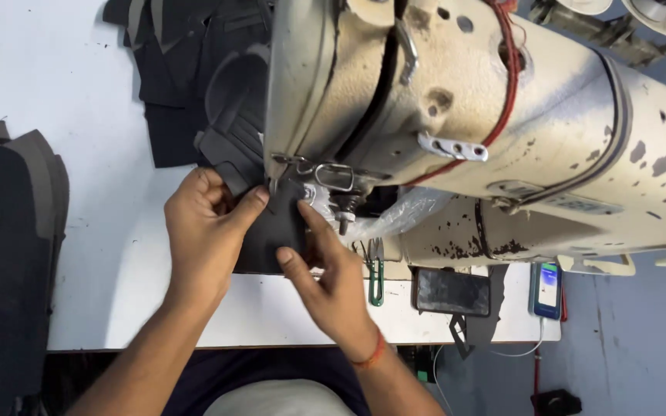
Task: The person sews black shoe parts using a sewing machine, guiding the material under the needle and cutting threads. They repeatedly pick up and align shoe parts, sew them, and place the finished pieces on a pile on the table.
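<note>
Pinching dark fabric piece (271, 235) under sewing machine (502, 115): left hand (206, 231), right hand (333, 281) fingers closed.

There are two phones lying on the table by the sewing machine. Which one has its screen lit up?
The phone at the table's right edge, in a blue case, is lit. The other phone, left of it, is dark.

One sewing machine (487, 131), cream, worn. Two hands (206, 231) at the dark fabric piece (271, 231) under its needle; two dark fabric stacks, far (186, 69) and left (9, 254). Near right: two phones (452, 291), one green thread snips (376, 281).
</note>
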